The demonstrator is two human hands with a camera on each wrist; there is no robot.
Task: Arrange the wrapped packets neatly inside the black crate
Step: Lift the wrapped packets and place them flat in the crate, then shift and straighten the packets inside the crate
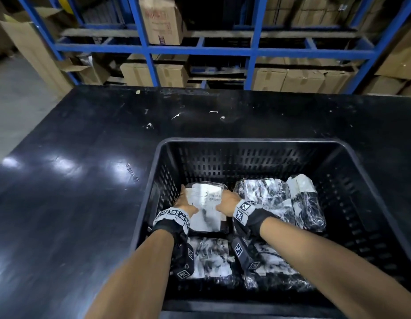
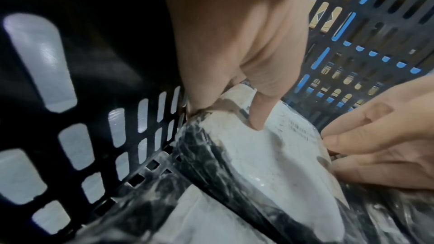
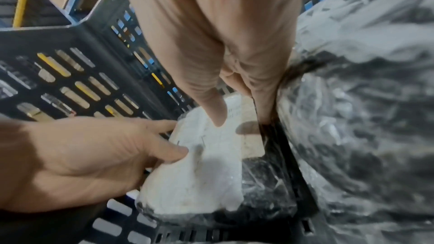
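Note:
The black slotted crate (image 1: 245, 142) stands on a black table. In its far left part lies a wrapped packet with a white label (image 1: 205, 203) (image 2: 281, 155) (image 3: 206, 173). My left hand (image 1: 185, 200) (image 2: 234, 88) (image 3: 94, 155) grips its left edge by the crate wall, thumb on top. My right hand (image 1: 227, 202) (image 3: 234, 99) (image 2: 375, 136) grips its right edge, fingers down in the gap beside the neighbouring packet (image 1: 264, 196) (image 3: 364, 118). A third packet (image 1: 308, 203) leans tilted at the far right. Two more lie near me, one on the left (image 1: 211, 256), one on the right (image 1: 273, 263), partly hidden by my wrists.
The black table (image 1: 85, 180) stretches left of and beyond the crate, with small scraps on it. Behind it stands blue shelving (image 1: 199, 50) loaded with cardboard boxes (image 1: 160, 19). Bare crate floor (image 1: 351, 249) shows on the right side.

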